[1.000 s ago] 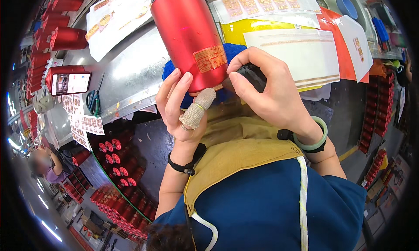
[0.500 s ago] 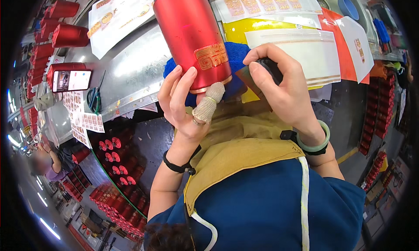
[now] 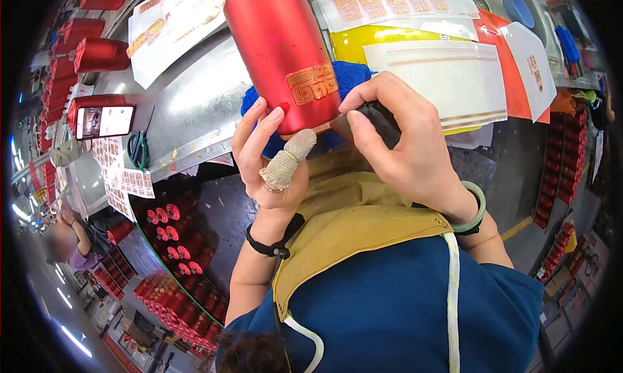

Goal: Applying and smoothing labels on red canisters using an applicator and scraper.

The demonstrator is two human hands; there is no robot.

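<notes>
A shiny red metal canister (image 3: pixel 276 48) with a gold patterned emblem (image 3: pixel 313 84) lies on a blue cloth (image 3: pixel 351 77), its base toward me. My left hand (image 3: pixel 276 172) is at the base, two fingertips against the canister's lower left side. A knitted cover (image 3: pixel 288 160) with a thin band wraps its thumb, just below the base rim. My right hand (image 3: pixel 405 136) pinches thumb and forefinger at the lower right edge of the canister. Something black (image 3: pixel 381 121) shows inside its curled fingers; what the fingertips hold is too small to make out.
Sheets of gold stickers (image 3: pixel 389 3) and a white sheet with gold stripes (image 3: pixel 441 81) lie to the right, over yellow and red sheets. At left are a phone (image 3: pixel 105 122), scissors (image 3: pixel 138 146) and red canisters (image 3: pixel 102 55). A blue bowl (image 3: pixel 517 11) stands far right.
My right hand has moved left to the canister's lower edge, and the dark flat piece under its fingers is hidden now. The covered left thumb has slid down-left from the base rim.
</notes>
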